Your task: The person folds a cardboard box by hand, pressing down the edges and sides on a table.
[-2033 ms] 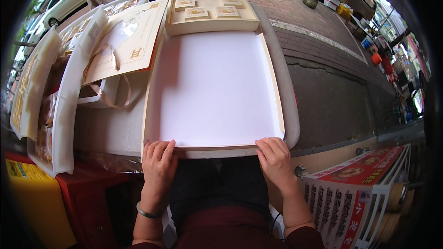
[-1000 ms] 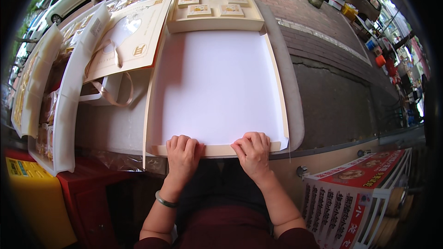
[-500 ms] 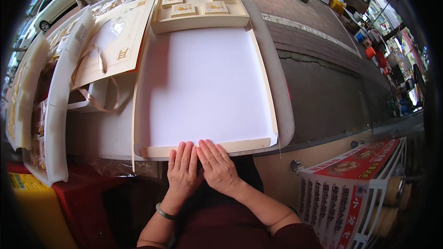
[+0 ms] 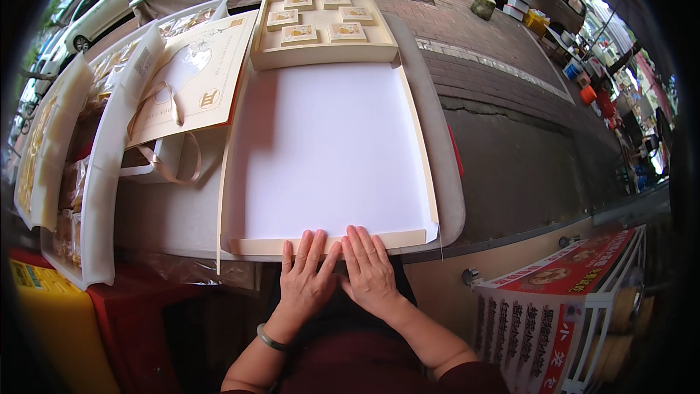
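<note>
In front of me on the table lies a large flat unfolded cream box piece with a white inside [image 4: 328, 153] and narrow folded-up edges. Along its near side runs a cream flap [image 4: 255, 246]. My left hand [image 4: 308, 281] rests its stretched fingers on this flap near the middle. Just beside it, my right hand [image 4: 370, 277] lays its straight fingers on the same flap. Neither palm holds anything. At the far end of the box piece stands a shallow cream box [image 4: 328, 55] with several small square cream boxes inside.
To the left are a cream gift bag [image 4: 182, 113] with ribbon handles and long white plastic trays [image 4: 109, 175] of wrapped pieces. A red box [image 4: 138, 328] and a yellow one [image 4: 58, 321] sit below. A red-and-white sign [image 4: 539, 321] stands at right.
Both hands have slid rightward along the near flap, the right hand farther, with their fingertips now farther apart. The view has tilted, so the table appears lower.
</note>
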The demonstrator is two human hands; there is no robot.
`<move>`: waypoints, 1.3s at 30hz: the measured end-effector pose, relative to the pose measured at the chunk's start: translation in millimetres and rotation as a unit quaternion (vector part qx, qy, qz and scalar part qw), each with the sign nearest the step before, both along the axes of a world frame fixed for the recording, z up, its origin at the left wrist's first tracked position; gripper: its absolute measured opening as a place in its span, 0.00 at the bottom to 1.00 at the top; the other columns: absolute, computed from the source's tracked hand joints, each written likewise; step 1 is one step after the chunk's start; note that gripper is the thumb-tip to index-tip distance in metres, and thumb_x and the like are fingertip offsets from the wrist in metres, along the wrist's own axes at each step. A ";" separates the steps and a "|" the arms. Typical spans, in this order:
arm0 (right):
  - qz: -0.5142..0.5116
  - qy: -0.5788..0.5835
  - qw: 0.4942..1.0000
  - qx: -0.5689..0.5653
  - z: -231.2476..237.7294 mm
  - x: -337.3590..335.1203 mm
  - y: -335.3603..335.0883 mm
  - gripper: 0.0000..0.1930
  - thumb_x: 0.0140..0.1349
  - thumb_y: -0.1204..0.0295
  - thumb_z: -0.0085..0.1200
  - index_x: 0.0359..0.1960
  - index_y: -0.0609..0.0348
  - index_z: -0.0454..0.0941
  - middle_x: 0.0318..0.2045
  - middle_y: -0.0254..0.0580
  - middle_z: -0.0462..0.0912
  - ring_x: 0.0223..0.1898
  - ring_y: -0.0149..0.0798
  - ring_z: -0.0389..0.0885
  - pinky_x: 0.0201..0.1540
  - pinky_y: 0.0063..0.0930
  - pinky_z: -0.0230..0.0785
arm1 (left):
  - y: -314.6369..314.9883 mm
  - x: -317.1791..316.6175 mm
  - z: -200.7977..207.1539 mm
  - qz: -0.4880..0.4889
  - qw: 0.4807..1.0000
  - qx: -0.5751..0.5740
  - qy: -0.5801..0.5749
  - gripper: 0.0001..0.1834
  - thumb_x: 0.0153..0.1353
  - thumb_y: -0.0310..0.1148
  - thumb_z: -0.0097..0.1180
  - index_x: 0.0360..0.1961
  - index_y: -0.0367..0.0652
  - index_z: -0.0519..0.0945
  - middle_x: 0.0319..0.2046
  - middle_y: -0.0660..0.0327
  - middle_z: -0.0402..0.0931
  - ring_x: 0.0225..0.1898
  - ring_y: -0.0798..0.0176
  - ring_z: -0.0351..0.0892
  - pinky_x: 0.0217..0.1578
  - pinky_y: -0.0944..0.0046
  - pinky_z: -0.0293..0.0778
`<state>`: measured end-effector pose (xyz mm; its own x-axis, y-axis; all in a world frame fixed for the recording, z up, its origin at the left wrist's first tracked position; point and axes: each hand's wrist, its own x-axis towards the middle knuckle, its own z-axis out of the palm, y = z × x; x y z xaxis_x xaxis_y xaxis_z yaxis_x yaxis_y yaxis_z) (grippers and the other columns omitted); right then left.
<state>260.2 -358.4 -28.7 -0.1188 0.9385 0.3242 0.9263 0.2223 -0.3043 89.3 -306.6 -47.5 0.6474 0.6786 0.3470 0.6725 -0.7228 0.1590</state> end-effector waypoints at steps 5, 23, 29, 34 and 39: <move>-0.041 -0.046 0.998 0.008 -7.5 37.3 -18.7 0.48 0.45 0.72 0.74 0.71 0.65 0.64 0.73 0.56 0.64 0.74 0.55 0.62 0.74 0.50 0.55 | 24.0 -75.4 5.4 0.136 0.991 0.001 0.004 0.46 0.48 0.33 0.71 0.71 0.53 0.70 0.72 0.42 0.61 0.72 0.35 0.61 0.68 0.37 0.61; -0.085 0.228 0.969 -0.036 60.8 24.5 -22.2 0.23 0.61 0.74 0.64 0.58 0.66 0.77 0.60 0.61 0.78 0.63 0.61 0.76 0.65 0.49 0.69 | -67.8 10.5 48.1 -0.034 0.991 -0.115 -0.052 0.43 0.51 0.39 0.71 0.70 0.48 0.70 0.67 0.36 0.64 0.71 0.34 0.62 0.69 0.42 0.62; 0.031 0.149 0.986 -0.072 58.2 4.9 0.1 0.36 0.58 0.65 0.70 0.65 0.69 0.68 0.48 0.60 0.83 0.49 0.59 0.84 0.52 0.45 0.77 | -80.5 2.8 99.9 -0.359 0.844 -0.349 -0.191 0.21 0.65 0.38 0.62 0.54 0.35 0.80 0.44 0.48 0.84 0.41 0.47 0.86 0.42 0.55 0.84; 0.050 0.120 0.985 -0.118 66.3 10.7 -24.2 0.38 0.54 0.75 0.68 0.67 0.68 0.66 0.36 0.58 0.84 0.37 0.59 0.84 0.43 0.46 0.76 | -43.2 -18.7 86.8 -0.196 0.905 -0.280 -0.252 0.16 0.60 0.32 0.69 0.49 0.41 0.85 0.38 0.56 0.85 0.34 0.55 0.87 0.35 0.63 0.84; 0.055 0.067 0.959 -0.271 101.8 58.8 -74.7 0.39 0.55 0.75 0.66 0.70 0.59 0.65 0.28 0.58 0.83 0.33 0.61 0.83 0.42 0.50 0.75 | 2.5 -54.1 64.1 0.112 0.896 -0.174 -0.393 0.16 0.57 0.21 0.67 0.47 0.39 0.84 0.45 0.54 0.83 0.42 0.57 0.84 0.38 0.65 0.80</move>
